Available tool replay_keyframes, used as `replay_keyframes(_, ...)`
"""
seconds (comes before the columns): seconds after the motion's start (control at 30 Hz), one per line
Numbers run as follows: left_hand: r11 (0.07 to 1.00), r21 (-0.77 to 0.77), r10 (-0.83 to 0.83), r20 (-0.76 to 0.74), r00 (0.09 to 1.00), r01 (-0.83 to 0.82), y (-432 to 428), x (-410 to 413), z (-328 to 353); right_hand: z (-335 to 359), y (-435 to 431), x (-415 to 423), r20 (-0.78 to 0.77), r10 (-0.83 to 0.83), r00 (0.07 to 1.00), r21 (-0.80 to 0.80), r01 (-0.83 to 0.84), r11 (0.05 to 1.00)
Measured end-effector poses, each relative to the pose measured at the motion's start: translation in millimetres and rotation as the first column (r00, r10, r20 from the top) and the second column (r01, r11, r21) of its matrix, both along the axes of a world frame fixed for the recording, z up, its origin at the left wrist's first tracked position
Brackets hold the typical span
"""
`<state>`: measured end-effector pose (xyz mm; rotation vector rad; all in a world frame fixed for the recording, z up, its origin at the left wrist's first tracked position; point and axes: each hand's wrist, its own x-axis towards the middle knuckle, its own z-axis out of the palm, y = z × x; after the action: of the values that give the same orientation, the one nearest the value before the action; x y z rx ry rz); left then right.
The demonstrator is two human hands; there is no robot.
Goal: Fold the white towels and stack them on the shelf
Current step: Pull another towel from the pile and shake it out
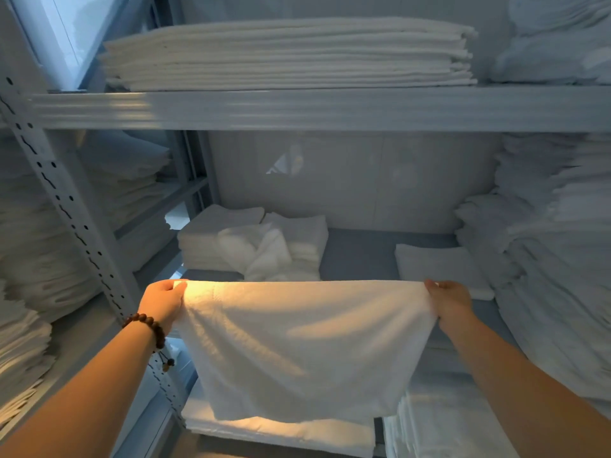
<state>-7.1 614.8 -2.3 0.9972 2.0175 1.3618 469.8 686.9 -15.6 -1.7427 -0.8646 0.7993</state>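
Head view: the left hand point(163, 300) and right hand point(449, 300) each pinch a top corner of a white towel point(304, 342), fingers curled over the hem. It hangs stretched between them in front of the middle shelf point(360, 252), and its lower edge drapes over folded linen point(281, 431) on the level below. A bead bracelet point(148, 325) sits on the left wrist. At the back left of the shelf a folded stack point(201, 239) has a loose crumpled towel point(261, 252) lying against it, and a single folded towel point(436, 262) lies to the right. The fold looks barely begun. The grips are only at the corners, so a light pinch could let one slip and skew the halves. The hanging edge may drag on the linen below. Setting the towel down near the crumpled one could make the stack lean.
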Motion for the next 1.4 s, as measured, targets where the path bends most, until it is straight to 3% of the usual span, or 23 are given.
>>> replay_keyframes(0.1, 1.0, 0.003, 0.006, 0.15, 0.989, -0.007, 2.5, 17.1, 5.5, 7.9, -4.5, -3.0, -0.178, -0.005, 0.984, -0.019, 0.002, 1.0)
replay_keyframes(0.2, 0.993, 0.061, -0.117, 0.299, 0.947, 0.104, 3.4, 47.3, 16.3, 19.3, -15.1, -26.0, -0.32, 0.112, 0.941, 0.042, -0.104, 0.994)
replay_keyframes(0.33, 0.972, 0.104, -0.233, 0.309, 0.922, 0.211, 0.9, 100.1, 28.0, 35.1, -36.5, -70.5, -0.403, 0.268, 0.875, 0.074, -0.261, 0.963)
replay_keyframes(0.47, 0.932, 0.115, -0.36, 0.211, 0.909, 0.343, -4.4, 152.1, 32.4, 44.3, -58.2, -113.7, -0.342, 0.353, 0.871, 0.091, -0.343, 0.935)
replay_keyframes(0.73, 0.882, 0.08, -0.449, -0.161, 0.879, 0.465, -11.8, 203.1, 25.1, 43.5, -86.8, -156.2, -0.217, 0.372, 0.903, 0.151, -0.346, 0.926)
replay_keyframes(0.9, 0.825, 0.013, -0.548, -0.227, 0.805, 0.565, -10.8, 200.8, 24.3, 42.5, -89.0, -156.7, -0.242, 0.342, 0.908, 0.113, -0.324, 0.939)
replay_keyframes(1.03, 0.836, 0.032, -0.515, -0.3, 0.803, 0.548, -14.0, 197.7, 22.1, 47.0, -87.0, -151.8, -0.426, 0.383, 0.82, 0.069, -0.393, 0.917)
replay_keyframes(1.13, 0.813, 0.032, -0.556, -0.25, 0.793, 0.581, -11.9, 189.4, 27.0, 53.1, -81.9, -139.7, -0.471, 0.495, 0.73, 0.081, -0.522, 0.849)
replay_keyframes(1.2, 0.795, 0.063, -0.579, -0.22, 0.786, 0.603, -10.2, 183.4, 35.6, 52.5, -73.5, -126.9, -0.304, 0.518, 0.8, 0.14, -0.5, 0.855)
replay_keyframes(1.27, 0.781, 0.102, -0.587, -0.217, 0.78, 0.616, -9.0, 177.4, 46.3, 47.6, -63.7, -106.6, 0.141, 0.495, 0.858, 0.183, -0.514, 0.838)
replay_keyframes(1.33, 0.755, 0.13, -0.615, -0.2, 0.763, 0.643, -9.1, 172.1, 57.0, 38.6, -55.1, -86.2, 0.441, 0.528, 0.725, 0.105, -0.626, 0.772)
replay_keyframes(1.4, 0.738, 0.151, -0.632, -0.19, 0.752, 0.658, -8.7, 167.5, 64.9, 24.1, -50.1, -70.3, 0.476, 0.672, 0.568, -0.094, -0.727, 0.68)
